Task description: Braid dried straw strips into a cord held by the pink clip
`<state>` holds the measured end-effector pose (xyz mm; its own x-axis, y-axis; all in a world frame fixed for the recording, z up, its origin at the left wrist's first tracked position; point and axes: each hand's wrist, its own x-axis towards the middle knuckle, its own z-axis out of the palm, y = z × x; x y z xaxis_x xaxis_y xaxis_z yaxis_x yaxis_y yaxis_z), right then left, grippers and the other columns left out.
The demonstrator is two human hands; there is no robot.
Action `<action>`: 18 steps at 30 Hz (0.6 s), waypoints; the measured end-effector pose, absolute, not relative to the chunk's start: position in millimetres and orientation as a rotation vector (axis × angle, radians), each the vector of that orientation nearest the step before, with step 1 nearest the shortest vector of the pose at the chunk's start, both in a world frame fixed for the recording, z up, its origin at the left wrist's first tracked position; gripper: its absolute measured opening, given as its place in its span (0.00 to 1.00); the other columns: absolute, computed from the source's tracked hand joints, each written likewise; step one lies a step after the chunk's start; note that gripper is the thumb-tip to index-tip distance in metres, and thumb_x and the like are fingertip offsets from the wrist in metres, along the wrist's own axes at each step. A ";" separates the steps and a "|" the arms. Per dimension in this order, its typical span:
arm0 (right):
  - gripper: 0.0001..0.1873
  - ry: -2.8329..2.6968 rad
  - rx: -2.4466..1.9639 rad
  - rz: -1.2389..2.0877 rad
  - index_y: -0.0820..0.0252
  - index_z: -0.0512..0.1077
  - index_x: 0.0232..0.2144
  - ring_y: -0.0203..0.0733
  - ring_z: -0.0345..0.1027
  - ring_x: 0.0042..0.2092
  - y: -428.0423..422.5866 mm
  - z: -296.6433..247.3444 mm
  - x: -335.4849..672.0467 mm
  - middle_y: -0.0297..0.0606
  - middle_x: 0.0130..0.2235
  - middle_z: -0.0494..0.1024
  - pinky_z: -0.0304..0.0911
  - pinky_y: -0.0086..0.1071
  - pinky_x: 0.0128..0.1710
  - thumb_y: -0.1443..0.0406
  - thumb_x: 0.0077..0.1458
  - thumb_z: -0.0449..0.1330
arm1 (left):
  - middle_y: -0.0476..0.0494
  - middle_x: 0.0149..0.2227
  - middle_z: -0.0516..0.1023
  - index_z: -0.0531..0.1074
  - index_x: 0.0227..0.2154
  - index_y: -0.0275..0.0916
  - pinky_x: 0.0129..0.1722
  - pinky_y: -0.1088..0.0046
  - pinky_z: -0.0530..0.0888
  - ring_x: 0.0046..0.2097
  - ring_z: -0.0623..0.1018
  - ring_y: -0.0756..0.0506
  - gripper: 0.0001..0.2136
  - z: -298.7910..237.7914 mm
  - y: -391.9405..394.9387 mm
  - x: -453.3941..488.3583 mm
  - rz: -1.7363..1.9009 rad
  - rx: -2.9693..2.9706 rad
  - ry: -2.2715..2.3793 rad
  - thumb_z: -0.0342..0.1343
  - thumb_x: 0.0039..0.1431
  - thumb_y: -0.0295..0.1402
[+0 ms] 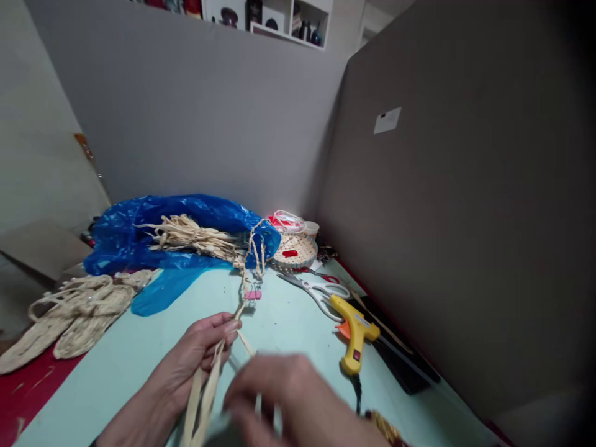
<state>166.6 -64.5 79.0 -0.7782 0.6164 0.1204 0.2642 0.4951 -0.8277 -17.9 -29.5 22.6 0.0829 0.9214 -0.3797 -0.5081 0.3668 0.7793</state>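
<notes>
My left hand (198, 354) is closed in a pinch on pale straw strips (205, 391) that hang down toward me. The strips join a braided straw cord (246, 273) that runs away across the table, with a pink binder clip (252, 293) clamped on it. My right hand (288, 397) is low in the view, blurred by motion, close to the loose strips; its fingers cannot be made out. The cord leads up to a bundle of dried straw (195, 239) lying on a blue plastic bag (153, 236).
A yellow glue gun (354, 332) and white-handled scissors (316, 288) lie right of my hands on the pale green table (116, 366). A woven round tray (294, 251) sits behind. Woven straw sandals (69, 320) lie at the left. Grey partition walls close the back and right.
</notes>
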 end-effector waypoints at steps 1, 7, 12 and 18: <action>0.13 -2.203 -0.883 1.102 0.59 0.71 0.39 0.41 0.69 0.42 -50.3 77.4 165.1 0.40 0.39 0.76 0.62 0.32 0.43 0.61 0.65 0.48 | 0.59 0.16 0.64 0.70 0.25 0.34 0.10 0.91 0.51 0.13 0.55 0.63 0.12 21.9 -29.5 -16.8 1.134 0.531 0.981 0.69 0.41 0.27; 0.18 -1.723 -0.874 1.808 0.63 0.68 0.31 0.36 0.66 0.28 7.8 36.0 143.8 0.35 0.26 0.71 0.60 0.29 0.28 0.52 0.54 0.58 | 0.55 0.15 0.70 0.69 0.26 0.36 0.14 0.87 0.57 0.15 0.67 0.57 0.15 16.9 -31.5 -7.6 1.134 0.712 1.074 0.69 0.42 0.37; 0.22 -1.464 -0.851 1.908 0.64 0.67 0.28 0.28 0.56 0.23 6.2 14.0 135.8 0.32 0.26 0.69 0.52 0.24 0.20 0.51 0.45 0.65 | 0.50 0.20 0.75 0.70 0.25 0.37 0.21 0.82 0.66 0.22 0.74 0.51 0.16 5.1 -30.1 -3.7 1.192 0.852 1.204 0.69 0.40 0.41; 0.20 -1.526 -0.920 1.781 0.65 0.70 0.27 0.28 0.55 0.22 6.0 12.6 141.1 0.32 0.23 0.69 0.49 0.24 0.20 0.52 0.47 0.65 | 0.54 0.17 0.70 0.69 0.25 0.37 0.15 0.86 0.53 0.17 0.65 0.56 0.19 0.9 -32.9 6.0 1.261 0.734 1.225 0.69 0.37 0.44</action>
<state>141.1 6.0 12.6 -0.5711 0.8128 -0.1148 -0.0115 -0.1478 -0.9890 6.0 -32.9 0.9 -0.1307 0.9543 -0.2687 -0.2959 0.2211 0.9293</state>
